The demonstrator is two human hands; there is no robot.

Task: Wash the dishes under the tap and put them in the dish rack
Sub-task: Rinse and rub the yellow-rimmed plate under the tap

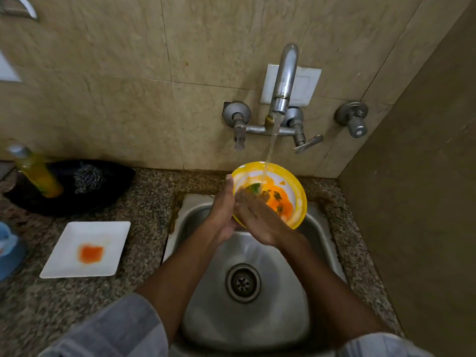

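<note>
A round plate with a yellow rim [296, 181], smeared with orange sauce and green bits, is held tilted over the steel sink [257, 325], directly under water running from the tap [283, 81]. My left hand [222, 210] grips its left edge, thumb on the rim. My right hand [260, 217] lies across the plate's inner face with its fingers on the food residue, blurred. A white square plate [108, 233] with an orange stain lies flat on the counter to the left.
A black bowl [108, 194] holding a steel scrubber [88, 177] sits at the back left, with a yellow liquid bottle [38, 173] beside it. A blue object [7, 251] is at the far left edge. A wall stands close on the right. No dish rack is in view.
</note>
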